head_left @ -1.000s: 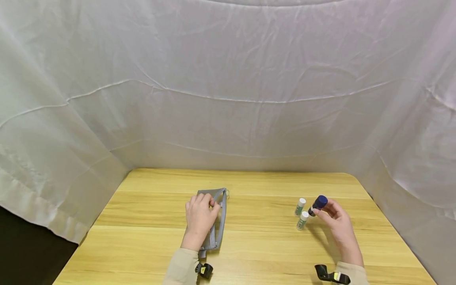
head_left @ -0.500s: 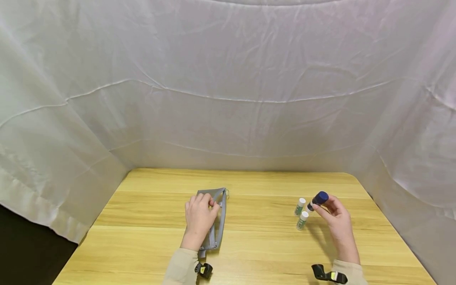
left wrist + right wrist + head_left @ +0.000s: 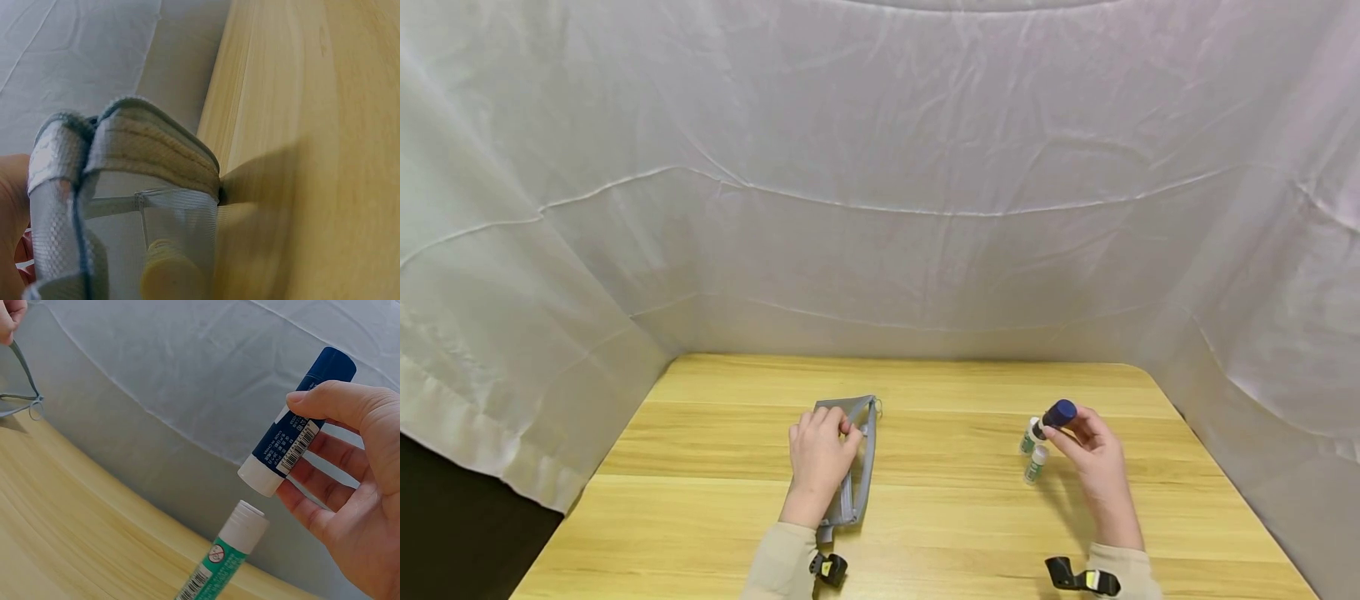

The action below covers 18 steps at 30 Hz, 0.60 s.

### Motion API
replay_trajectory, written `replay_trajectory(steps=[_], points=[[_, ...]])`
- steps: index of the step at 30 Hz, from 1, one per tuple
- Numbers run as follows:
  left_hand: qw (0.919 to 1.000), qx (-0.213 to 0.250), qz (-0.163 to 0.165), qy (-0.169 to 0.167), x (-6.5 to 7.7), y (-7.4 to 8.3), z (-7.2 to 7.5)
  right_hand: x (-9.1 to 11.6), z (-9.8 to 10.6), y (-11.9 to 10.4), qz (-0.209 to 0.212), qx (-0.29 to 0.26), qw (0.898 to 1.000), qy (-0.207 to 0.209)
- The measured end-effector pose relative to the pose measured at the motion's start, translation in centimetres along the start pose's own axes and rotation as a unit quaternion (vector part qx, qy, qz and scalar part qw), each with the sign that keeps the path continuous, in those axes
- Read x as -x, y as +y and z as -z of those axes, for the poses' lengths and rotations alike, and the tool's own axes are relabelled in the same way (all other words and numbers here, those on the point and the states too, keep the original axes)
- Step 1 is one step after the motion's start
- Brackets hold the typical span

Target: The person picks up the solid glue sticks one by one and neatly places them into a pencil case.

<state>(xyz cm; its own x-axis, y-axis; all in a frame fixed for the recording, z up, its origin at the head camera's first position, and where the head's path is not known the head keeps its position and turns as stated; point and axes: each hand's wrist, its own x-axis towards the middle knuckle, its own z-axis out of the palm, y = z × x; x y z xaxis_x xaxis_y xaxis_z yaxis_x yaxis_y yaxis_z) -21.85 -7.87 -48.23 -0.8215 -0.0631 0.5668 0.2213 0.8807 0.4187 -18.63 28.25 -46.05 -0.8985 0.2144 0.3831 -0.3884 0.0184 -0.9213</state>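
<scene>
My left hand (image 3: 822, 454) pinches the edge of a grey mesh zip pouch (image 3: 867, 467), whose mouth gapes toward the right. Through the mesh in the left wrist view, a pale yellow round-ended cylinder (image 3: 172, 278) shows inside. My right hand (image 3: 1099, 467) holds a dark blue glue stick (image 3: 306, 419), tilted, between thumb and fingers, white base downward. Two green-and-white glue sticks stand upright on the table: a far one (image 3: 1027, 440), partly behind the blue one, and a near one (image 3: 1036, 467). The right wrist view shows the blue stick apart from a green one (image 3: 225, 556).
The wooden table (image 3: 940, 533) spans between the pouch and the standing glue sticks. Pale grey curtains (image 3: 925, 275) rise behind it and at both sides. A small ring (image 3: 879, 408) hangs at the pouch's far corner.
My right hand has carried the blue glue stick up, then leftward, so it now overlaps the far green stick in the head view. The left hand and pouch have stayed put.
</scene>
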Motion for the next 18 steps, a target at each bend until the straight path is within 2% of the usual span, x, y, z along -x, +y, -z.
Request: replay_trajectory(steps=[10, 18], points=[[0.9999, -0.001, -0.011, 0.011, -0.1, -0.1, -0.1, -0.1, -1.2, 0.0, 0.003, 0.013, 1.000, -0.022], [0.9999, 0.001, -0.010, 0.005, 0.0, 0.0, -0.2, -0.1, -2.2, 0.4, 0.001, 0.015, 0.999, -0.048]])
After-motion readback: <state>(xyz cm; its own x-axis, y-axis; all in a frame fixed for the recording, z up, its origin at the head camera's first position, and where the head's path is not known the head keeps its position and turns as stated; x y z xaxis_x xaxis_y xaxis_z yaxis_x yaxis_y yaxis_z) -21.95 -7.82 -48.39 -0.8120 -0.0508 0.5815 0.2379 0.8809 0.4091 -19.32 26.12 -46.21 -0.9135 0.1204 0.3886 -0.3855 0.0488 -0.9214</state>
